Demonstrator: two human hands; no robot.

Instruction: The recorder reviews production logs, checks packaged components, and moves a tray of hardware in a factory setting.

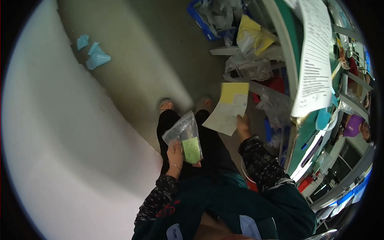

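My left hand (175, 155) is closed on a clear plastic bag (182, 129). A green, speckled rectangular piece (192, 149) shows at the bag's lower part; whether it lies inside or against the bag I cannot tell for certain. My right hand (243, 127) pinches the lower right edge of a paper sheet (221, 117), which is held out over the floor. The sheet's far end carries a yellow panel (235, 93) and a small whitish printed patch. Bag and sheet are apart, both above my legs and feet.
A white wall (80, 152) rises along the left. Light blue scraps (98, 57) lie on the floor beside it. At right stands a green-topped table (306, 136) with a long printed sheet (316, 60); a blue crate (208, 22) and plastic bags sit below. Another person (353, 126) is farther right.
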